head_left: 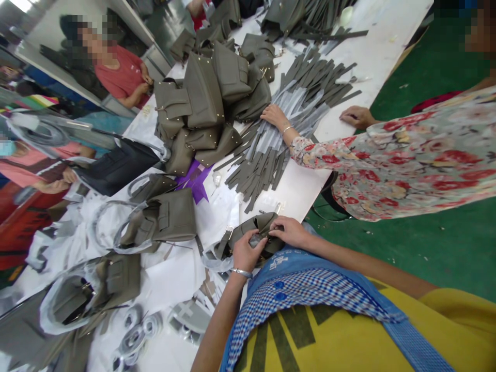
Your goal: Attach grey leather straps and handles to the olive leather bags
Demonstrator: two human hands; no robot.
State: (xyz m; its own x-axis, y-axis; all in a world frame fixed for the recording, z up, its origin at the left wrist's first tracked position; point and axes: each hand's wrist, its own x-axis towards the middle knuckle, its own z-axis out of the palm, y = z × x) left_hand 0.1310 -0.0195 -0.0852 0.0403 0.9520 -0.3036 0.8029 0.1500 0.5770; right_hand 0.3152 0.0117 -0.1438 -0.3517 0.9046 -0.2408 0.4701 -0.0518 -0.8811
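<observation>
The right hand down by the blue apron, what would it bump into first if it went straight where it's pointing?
The olive bag, right at the fingertips of the right hand. Beyond that, maybe the strap buckle, though depth is hard to judge.

Straps (267, 173) lie heaped at the right edge of the tabletop (377, 39), one hand of a person in a floral top (434, 155) on them. Left of them is a bag pile (203, 90), with purple cloth (197, 181) at its near side. A black bag (116, 164) lies near the left edge, where a person in red (120, 72) is. Coils (133, 338) lie toward the near end. The floor (403, 253) is green.
</observation>
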